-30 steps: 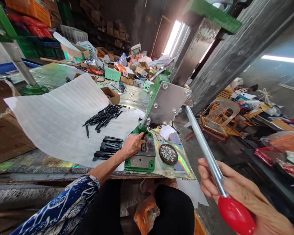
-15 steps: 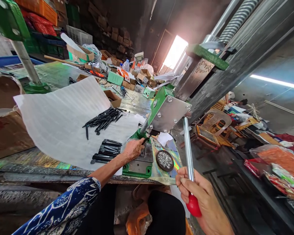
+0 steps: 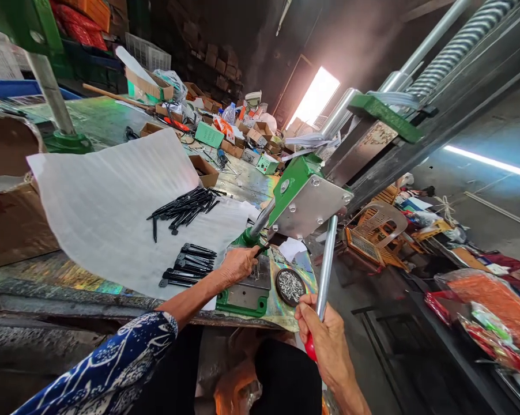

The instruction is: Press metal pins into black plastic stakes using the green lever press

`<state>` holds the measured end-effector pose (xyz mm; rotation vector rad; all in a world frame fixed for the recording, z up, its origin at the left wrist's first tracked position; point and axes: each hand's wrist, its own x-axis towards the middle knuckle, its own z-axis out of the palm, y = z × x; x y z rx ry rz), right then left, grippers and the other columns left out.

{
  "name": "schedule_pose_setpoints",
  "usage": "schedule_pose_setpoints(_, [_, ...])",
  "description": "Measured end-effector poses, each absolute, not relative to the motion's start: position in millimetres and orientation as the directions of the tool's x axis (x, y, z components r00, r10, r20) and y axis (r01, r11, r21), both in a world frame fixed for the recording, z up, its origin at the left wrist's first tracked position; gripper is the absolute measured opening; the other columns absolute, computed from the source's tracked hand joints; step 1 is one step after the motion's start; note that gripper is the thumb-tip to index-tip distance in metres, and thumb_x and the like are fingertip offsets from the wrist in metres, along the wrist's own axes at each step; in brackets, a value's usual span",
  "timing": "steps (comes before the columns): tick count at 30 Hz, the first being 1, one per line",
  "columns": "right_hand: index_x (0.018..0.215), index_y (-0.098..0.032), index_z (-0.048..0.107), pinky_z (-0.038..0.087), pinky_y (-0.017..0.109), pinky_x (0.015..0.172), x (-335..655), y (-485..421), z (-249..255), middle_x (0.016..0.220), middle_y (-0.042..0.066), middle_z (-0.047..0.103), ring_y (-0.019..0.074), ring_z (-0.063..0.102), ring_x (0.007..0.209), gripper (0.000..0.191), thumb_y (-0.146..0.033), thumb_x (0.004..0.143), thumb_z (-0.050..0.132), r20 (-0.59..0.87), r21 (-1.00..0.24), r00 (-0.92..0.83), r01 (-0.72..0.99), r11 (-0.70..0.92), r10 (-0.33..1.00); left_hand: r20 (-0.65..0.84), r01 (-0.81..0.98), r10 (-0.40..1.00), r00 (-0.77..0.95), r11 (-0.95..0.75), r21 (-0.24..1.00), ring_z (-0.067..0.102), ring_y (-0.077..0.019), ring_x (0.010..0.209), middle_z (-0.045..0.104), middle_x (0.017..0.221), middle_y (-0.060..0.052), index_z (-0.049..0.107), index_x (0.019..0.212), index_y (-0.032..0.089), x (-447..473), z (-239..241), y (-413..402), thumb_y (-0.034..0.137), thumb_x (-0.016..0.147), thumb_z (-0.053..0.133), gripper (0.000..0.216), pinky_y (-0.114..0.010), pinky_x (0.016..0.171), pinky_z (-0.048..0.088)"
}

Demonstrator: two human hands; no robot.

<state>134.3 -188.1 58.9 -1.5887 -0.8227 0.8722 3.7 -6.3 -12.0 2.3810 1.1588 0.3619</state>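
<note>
My right hand [image 3: 327, 337] is closed around the metal lever [image 3: 328, 259] of a green hand press [image 3: 297, 193], just at its red knob [image 3: 311, 348]. My left hand [image 3: 241, 266] pinches a slim black plastic stick [image 3: 263, 250] under the press head, above the metal base plate [image 3: 247, 294]. Beside my left wrist lies a neat row of black sticks with flat round heads [image 3: 188, 265] on white foam sheet [image 3: 117, 190]. A looser pile of the same sticks [image 3: 184, 207] is behind them. A round dark dish [image 3: 290, 286] of small silver pins sits right of the base.
An open cardboard box [image 3: 15, 202] stands at the left, near another press's post [image 3: 50, 92]. Small boxes, tools and a green case [image 3: 208, 134] clutter the back of the bench. Chairs [image 3: 379, 227] and a side table with an orange bag [image 3: 497, 308] are at the right.
The lever and my right hand have swung left, closer to the bench edge. My left hand stays by the base, with the black stick showing more clearly. The view has shifted slightly.
</note>
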Motion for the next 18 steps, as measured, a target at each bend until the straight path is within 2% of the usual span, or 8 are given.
schedule_pose_setpoints(6, [0.083, -0.019, 0.054, 0.036, 0.021, 0.035, 134, -187, 54, 0.058, -0.003, 0.055, 0.0077, 0.041, 0.039, 0.042, -0.053, 0.067, 0.072, -0.086, -0.974, 0.552, 0.127, -0.186, 0.829, 0.066, 0.635, 0.771, 0.633, -0.566, 0.526, 0.064, -0.0271, 0.092, 0.069, 0.100, -0.008, 0.054, 0.116, 0.021, 1, -18, -7, 0.027, 0.090, 0.043, 0.028, -0.030, 0.066, 0.044])
schedule_pose_setpoints(9, [0.085, -0.019, 0.054, 0.036, 0.021, 0.034, 135, -188, 55, 0.059, -0.003, 0.056, 0.0082, 0.042, 0.039, 0.042, -0.054, 0.069, 0.071, -0.081, -0.966, 0.583, 0.153, -0.208, 0.809, 0.069, 0.621, 0.767, 0.637, -0.565, 0.543, 0.064, -0.0255, 0.092, 0.068, 0.104, -0.006, 0.054, 0.114, 0.022, 5, -14, -8, 0.027, 0.090, 0.044, 0.026, -0.028, 0.065, 0.043])
schedule_pose_setpoints(14, [0.093, -0.018, 0.053, 0.039, 0.023, 0.037, 143, -181, 51, 0.057, -0.004, 0.056, 0.0097, 0.045, 0.039, 0.038, -0.048, 0.074, 0.068, 0.077, -0.944, 0.679, 0.285, -0.165, 0.730, 0.106, 0.584, 0.757, 0.645, -0.578, 0.570, 0.064, -0.0234, 0.092, 0.067, 0.107, -0.007, 0.055, 0.114, 0.020, 19, 0, -1, 0.026, 0.092, 0.042, 0.026, -0.027, 0.068, 0.043])
schedule_pose_setpoints(18, [0.095, -0.019, 0.052, 0.036, 0.022, 0.036, 138, -176, 29, 0.052, -0.006, 0.048, 0.0099, 0.042, 0.038, 0.033, -0.049, 0.080, 0.059, 0.004, -0.954, 0.653, 0.231, -0.194, 0.757, 0.050, 0.594, 0.771, 0.635, -0.528, 0.607, 0.064, -0.0224, 0.090, 0.067, 0.109, -0.009, 0.056, 0.114, 0.017, 3, -9, -6, 0.020, 0.088, 0.045, 0.028, -0.026, 0.069, 0.043])
